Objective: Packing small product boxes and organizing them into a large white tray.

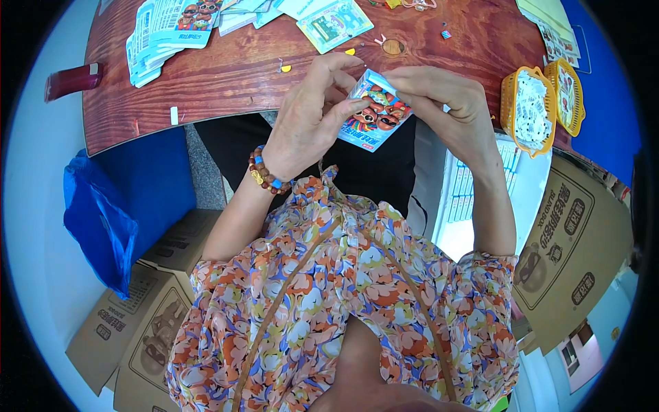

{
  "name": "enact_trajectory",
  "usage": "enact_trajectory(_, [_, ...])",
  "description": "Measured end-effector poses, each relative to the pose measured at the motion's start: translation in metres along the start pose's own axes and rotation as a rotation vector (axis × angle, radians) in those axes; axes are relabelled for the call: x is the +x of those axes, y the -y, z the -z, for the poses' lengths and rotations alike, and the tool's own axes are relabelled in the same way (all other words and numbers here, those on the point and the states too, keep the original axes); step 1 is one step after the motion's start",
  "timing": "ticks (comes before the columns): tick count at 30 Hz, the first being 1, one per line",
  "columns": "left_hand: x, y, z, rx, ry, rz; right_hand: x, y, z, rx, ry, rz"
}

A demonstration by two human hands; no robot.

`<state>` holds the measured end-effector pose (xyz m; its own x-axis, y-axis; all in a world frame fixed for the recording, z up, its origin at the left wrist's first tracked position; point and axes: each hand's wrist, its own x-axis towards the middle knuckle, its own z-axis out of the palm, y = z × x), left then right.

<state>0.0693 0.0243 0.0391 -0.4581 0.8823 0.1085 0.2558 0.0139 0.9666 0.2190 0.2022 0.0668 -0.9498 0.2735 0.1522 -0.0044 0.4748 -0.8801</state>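
Observation:
A small blue printed carton with cartoon figures on its front is held between both hands, just off the table's near edge. My left hand grips its left side, thumb lying on the front. At the carton's top end, the fingers of my right hand pinch the white top flap. Whether anything is inside the carton cannot be seen. A beaded bracelet circles my left wrist.
On the wooden table lie a stack of flat blue cartons and a printed sheet. Yellow baskets with small packets stand at the right edge. Cardboard boxes, a blue bag and a white crate surround me.

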Motion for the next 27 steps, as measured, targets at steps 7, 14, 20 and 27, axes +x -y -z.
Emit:
enact_trajectory(7, [-0.001,-0.003,-0.005,0.001,-0.022,-0.040,-0.011,0.013,-0.009,-0.138,-0.031,0.050])
enact_trajectory(14, [0.000,0.001,-0.010,0.071,-0.020,-0.115,-0.028,0.002,-0.024,0.116,-0.228,-0.119])
enact_trajectory(20, [0.000,0.004,-0.018,-0.065,-0.060,-0.053,-0.033,-0.003,-0.017,0.077,-0.275,-0.109])
enact_trajectory(27, [0.002,-0.002,-0.020,-0.082,0.012,-0.020,-0.032,-0.011,0.001,-0.006,-0.188,-0.003])
